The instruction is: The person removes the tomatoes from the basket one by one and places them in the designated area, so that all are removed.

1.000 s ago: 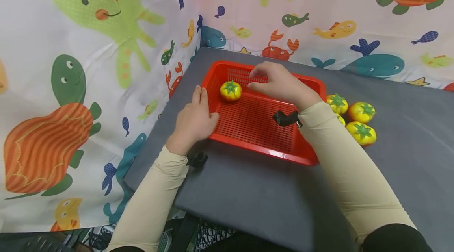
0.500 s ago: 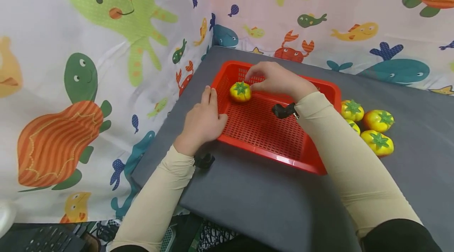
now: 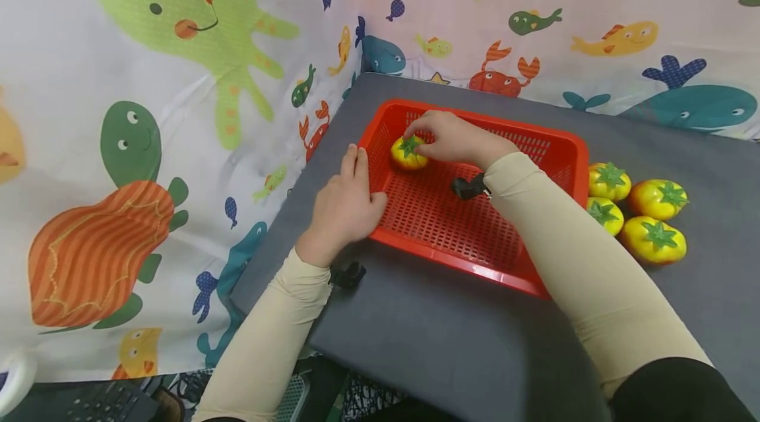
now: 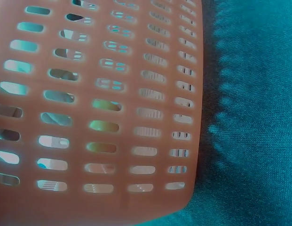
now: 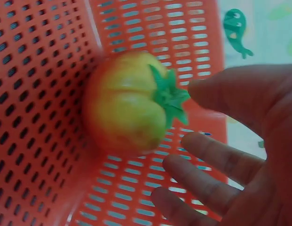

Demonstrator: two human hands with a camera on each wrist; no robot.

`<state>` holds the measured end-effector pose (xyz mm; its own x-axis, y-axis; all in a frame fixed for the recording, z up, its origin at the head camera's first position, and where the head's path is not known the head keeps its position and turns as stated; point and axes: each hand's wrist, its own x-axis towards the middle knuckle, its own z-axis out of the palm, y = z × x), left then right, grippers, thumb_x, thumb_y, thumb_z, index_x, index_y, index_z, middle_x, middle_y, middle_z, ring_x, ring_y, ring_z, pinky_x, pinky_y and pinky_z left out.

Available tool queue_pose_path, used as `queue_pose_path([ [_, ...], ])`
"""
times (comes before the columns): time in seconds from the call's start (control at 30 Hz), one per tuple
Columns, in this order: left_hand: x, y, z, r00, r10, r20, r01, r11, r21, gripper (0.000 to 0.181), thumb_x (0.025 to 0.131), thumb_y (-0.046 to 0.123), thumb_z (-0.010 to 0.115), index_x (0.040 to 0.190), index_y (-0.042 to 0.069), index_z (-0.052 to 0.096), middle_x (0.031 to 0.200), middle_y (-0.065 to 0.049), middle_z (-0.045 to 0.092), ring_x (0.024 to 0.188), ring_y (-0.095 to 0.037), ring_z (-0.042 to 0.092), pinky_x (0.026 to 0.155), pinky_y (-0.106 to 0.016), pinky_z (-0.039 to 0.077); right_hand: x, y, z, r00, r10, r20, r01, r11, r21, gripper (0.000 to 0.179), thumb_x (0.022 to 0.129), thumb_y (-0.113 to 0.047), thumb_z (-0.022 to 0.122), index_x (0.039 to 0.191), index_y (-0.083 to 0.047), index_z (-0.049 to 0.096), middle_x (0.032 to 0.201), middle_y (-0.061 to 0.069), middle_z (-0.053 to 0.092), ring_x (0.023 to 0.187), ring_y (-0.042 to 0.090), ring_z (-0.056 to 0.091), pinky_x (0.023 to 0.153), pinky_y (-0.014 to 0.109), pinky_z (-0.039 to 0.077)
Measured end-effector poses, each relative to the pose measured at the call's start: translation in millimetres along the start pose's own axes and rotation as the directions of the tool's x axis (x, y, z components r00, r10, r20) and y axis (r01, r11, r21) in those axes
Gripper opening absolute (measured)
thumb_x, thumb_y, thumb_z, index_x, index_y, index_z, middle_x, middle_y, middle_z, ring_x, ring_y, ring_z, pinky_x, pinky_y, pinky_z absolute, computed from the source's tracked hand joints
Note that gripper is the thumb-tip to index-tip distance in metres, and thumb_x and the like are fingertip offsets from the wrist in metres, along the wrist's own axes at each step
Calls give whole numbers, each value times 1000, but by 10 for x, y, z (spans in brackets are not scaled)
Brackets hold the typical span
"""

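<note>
A yellow-red toy tomato [image 3: 406, 157] with a green star-shaped top lies in the far left corner of the red plastic basket [image 3: 451, 260]. My right hand [image 3: 456, 138] reaches into the basket from the right, thumb and fingers spread beside the tomato's green top. In the right wrist view the thumb tip [image 5: 202, 94] is right at that top, with the other fingers apart from one another. My left hand [image 3: 347, 211] rests along the basket's left rim with straight fingers. Only the slotted basket wall [image 4: 122, 136] shows in the left wrist view; the left hand is out of it.
Several more toy tomatoes [image 3: 653, 241] stand grouped on the grey table [image 3: 439, 330], just right of the basket. A curtain [image 3: 285, 6] printed with sea animals borders the table at the left and back. A dark keyboard [image 3: 101, 402] shows at the lower left.
My right hand has moved left and down to the tomato in the basket. The left hand stays on the rim. The whole view has shifted, with basket and tomatoes appearing farther right.
</note>
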<state>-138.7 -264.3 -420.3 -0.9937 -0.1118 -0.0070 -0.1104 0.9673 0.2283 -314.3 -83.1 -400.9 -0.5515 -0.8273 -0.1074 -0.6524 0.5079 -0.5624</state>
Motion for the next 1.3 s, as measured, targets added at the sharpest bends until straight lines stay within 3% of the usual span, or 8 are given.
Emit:
queue_pose_path([
  [0.2,-3,31,-18,1000,-1,-4,1,1000,-1,80,91,41,47,157,9,15,164,-7,8,92,-31,58,66,-45,51,2,31,55,1000,9,7,-9,1000,-13,41,91,-22,66,131,-13,61,131,8,55,117,24,49,103,42,43],
  [0.43,-31,31,-1,1000,-1,-20,1,1000,-2,83,89,40,55,157,7,18,163,-10,13,90,-30,58,68,-47,54,41,36,146,1000,26,-11,-27,999,-41,42,92,-26,67,131,-12,60,124,7,58,106,22,52,98,39,46],
  [0.8,-24,34,-8,1000,2,-19,-2,1000,4,82,91,43,51,157,8,17,163,-10,12,92,-31,58,68,-46,53,49,67,201,998,52,-34,-53,998,-23,48,87,-26,73,131,-12,59,130,8,54,112,22,50,100,41,44],
  [1.07,-22,28,9,1000,-5,-14,5,1000,1,80,91,42,48,157,8,17,163,-9,12,92,-31,59,66,-45,52,64,97,235,998,33,-44,-33,999,3,48,85,-23,75,129,-11,62,129,9,55,114,24,48,100,42,43],
  [1.3,-18,27,5,1000,-20,-4,20,1000,5,81,91,44,48,158,11,14,164,-6,8,95,-30,58,68,-45,52,29,35,192,997,-20,-69,20,1000,-1,45,84,-22,73,126,-13,65,120,6,56,104,21,50,92,38,45],
])
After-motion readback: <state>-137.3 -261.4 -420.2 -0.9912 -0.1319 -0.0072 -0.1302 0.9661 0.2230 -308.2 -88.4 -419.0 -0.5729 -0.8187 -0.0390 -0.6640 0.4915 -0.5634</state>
